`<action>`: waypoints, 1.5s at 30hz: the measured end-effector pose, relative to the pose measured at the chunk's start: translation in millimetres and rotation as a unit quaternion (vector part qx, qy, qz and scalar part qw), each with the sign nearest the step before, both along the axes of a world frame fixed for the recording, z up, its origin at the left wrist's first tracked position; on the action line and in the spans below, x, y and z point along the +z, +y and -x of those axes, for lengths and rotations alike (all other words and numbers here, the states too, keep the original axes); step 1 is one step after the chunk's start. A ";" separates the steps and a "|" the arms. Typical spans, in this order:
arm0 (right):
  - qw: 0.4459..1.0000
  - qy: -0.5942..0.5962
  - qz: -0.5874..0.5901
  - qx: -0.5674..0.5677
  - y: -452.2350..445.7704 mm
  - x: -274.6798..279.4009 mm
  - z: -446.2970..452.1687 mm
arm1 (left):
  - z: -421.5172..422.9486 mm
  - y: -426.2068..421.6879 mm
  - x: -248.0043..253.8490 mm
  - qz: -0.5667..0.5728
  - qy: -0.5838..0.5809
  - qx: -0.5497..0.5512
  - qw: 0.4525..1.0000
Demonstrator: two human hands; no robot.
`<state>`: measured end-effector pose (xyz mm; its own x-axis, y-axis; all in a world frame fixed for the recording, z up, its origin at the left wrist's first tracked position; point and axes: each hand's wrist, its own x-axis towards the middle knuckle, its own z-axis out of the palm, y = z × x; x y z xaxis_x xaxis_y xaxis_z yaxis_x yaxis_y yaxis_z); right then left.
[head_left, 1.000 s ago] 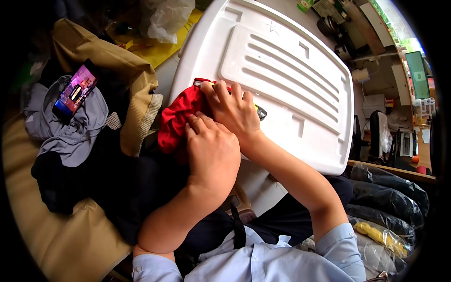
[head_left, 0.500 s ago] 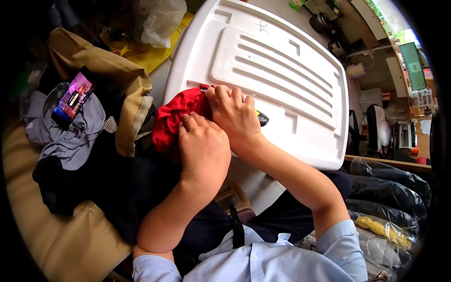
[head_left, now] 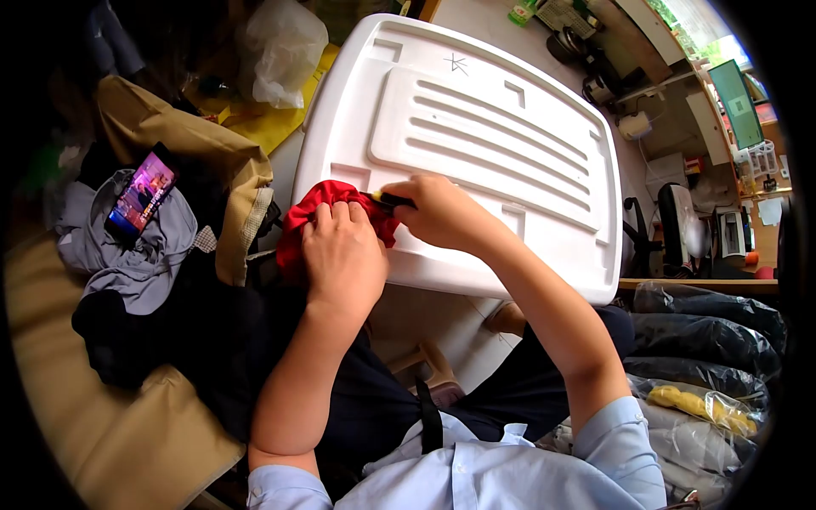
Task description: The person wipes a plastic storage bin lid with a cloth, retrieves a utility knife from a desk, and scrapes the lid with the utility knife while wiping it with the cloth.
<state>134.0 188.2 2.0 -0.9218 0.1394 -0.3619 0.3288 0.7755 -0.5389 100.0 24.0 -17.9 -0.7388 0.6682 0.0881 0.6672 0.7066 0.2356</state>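
Bunched red cloth (head_left: 293,242) lies over the near left corner of a white plastic lid (head_left: 476,246). My left hand (head_left: 344,255) presses down on the cloth with its fingers curled into it, hiding part of the fabric. In my right hand (head_left: 438,208) is a small black-and-yellow tool (head_left: 395,200), its kind not clear. The fingers are closed round it, and its yellow end points at the cloth's right edge.
A lit phone (head_left: 142,191) rests on grey clothing (head_left: 166,255) at the left, beside a tan fabric bag (head_left: 183,119). Plastic-wrapped dark garments (head_left: 705,340) are stacked at the right. Behind them stands a chair (head_left: 676,221). A stool (head_left: 429,365) shows below the lid.
My right hand has moved off the cloth's top to its right side, turning the tool so its yellow end faces the cloth. My left hand has shifted slightly, still on the cloth.
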 end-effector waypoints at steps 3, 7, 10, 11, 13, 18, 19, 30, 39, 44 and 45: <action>0.990 0.087 0.063 -0.089 18.1 -0.7 -39.9 | 1.2 2.0 -3.0 -0.009 0.006 -0.008 1.000; 0.974 0.086 0.108 -0.181 48.2 2.8 -105.8 | 1.1 15.0 -24.4 -0.004 0.022 0.011 1.000; 0.957 0.120 0.146 -0.218 67.7 -6.8 -154.3 | 3.4 29.4 -39.6 -0.089 0.030 0.023 0.995; 0.943 0.107 0.180 -0.260 71.2 -5.2 -167.1 | 5.5 34.6 -42.2 -0.146 0.027 0.029 0.989; 0.922 0.101 0.221 -0.303 78.0 -2.6 -187.9 | 14.4 44.5 -49.1 -0.169 0.023 0.026 0.985; 0.893 0.144 0.252 -0.345 105.6 -7.6 -223.8 | 44.0 66.7 -57.9 -0.219 0.048 0.013 0.974; 0.885 0.162 0.264 -0.348 111.8 -12.0 -228.6 | 55.6 70.3 -63.7 -0.230 0.042 0.008 0.972; 0.807 0.276 0.337 -0.399 140.4 24.7 -246.5 | 165.7 162.2 -68.1 -0.183 0.011 0.115 0.976; 0.696 0.349 0.361 -0.513 178.6 42.7 -289.3 | 163.9 223.6 -87.7 -0.111 0.181 0.015 0.977; 0.635 0.391 0.374 -0.551 188.0 45.0 -303.2 | 14.3 294.9 -77.9 -0.237 0.025 -0.227 0.944; 0.625 0.403 0.374 -0.554 191.3 44.1 -305.8 | -23.3 305.9 -76.4 -0.245 -0.009 -0.270 0.931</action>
<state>439.8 379.6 46.1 -0.3342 0.9233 -0.1892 -0.1710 -0.2568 -0.9512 123.3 329.8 -94.3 -0.3103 0.8254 0.4716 0.8868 0.0726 0.4565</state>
